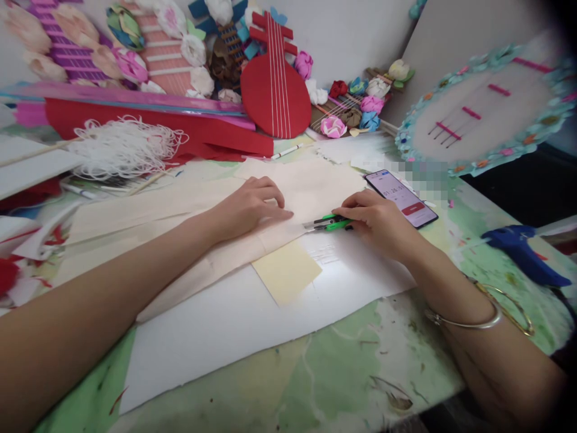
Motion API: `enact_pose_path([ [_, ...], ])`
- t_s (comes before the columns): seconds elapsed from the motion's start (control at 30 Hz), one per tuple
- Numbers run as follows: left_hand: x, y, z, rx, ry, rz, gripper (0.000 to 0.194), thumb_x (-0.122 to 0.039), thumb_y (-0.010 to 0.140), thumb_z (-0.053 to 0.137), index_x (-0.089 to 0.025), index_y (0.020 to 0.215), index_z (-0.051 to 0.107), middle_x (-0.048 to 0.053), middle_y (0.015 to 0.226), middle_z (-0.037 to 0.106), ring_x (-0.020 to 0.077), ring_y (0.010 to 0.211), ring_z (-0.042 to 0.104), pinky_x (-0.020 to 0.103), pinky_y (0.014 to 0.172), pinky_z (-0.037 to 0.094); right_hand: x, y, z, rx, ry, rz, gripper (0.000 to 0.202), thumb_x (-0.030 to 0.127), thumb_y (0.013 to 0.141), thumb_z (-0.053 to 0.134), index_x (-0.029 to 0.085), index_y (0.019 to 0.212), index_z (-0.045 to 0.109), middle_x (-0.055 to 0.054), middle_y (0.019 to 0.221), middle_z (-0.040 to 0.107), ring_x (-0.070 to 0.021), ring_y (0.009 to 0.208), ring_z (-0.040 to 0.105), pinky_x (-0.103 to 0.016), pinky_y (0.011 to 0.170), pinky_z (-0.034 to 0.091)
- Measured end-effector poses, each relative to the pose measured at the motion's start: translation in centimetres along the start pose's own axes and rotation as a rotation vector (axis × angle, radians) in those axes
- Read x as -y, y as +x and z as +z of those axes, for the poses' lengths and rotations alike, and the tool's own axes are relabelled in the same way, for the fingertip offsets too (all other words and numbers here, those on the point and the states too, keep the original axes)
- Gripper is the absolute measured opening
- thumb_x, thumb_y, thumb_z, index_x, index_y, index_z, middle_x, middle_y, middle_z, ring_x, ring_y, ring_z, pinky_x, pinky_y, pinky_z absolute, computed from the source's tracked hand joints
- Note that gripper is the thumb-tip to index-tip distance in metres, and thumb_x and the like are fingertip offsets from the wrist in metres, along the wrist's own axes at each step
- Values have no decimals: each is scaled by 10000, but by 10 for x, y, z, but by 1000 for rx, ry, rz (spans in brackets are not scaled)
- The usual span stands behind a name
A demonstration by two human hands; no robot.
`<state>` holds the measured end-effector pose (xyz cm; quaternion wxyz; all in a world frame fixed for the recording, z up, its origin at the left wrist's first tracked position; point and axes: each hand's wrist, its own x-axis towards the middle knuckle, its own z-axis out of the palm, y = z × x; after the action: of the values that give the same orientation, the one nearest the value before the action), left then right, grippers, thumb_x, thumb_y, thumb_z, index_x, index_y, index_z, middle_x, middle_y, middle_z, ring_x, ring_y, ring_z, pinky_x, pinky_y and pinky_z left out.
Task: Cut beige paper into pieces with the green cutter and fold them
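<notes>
My right hand [376,219] grips a green-and-black utility knife [331,223], its metal blade pointing left and lying at the edge of a cream sheet [311,186]. Whether the sheet is paper or cloth I cannot tell. On that same sheet lies my left hand [250,207], palm down, fingers bent and apart, with nothing held. Beneath the cream sheet a white board [202,337] sticks out toward me. A small pale yellow square of paper [287,272] sits on the board, close to the sheet's front edge.
Beside my right hand lies a phone [401,197] with a timer. A blue glue gun [527,252] rests at the right. Tangled white cord [126,144] lies at the left. Behind stand a red lute-shaped craft [276,90] and a round flower-edged piece [491,114].
</notes>
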<state>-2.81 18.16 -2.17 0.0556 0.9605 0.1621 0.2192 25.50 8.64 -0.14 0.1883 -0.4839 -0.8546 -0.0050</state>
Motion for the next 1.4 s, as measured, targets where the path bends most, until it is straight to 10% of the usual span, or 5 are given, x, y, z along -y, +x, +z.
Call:
enact_pose_path([
  [1.4,7,-2,4,-72,112,151,269,-232,964,482,-294,1035,734,82,995,669,194,917,573,369,816,399,5,-13,-10,23,17,23,417,-10,744,488,152,1034,739,-127,990,682,-241,881,627,-371,781,513],
])
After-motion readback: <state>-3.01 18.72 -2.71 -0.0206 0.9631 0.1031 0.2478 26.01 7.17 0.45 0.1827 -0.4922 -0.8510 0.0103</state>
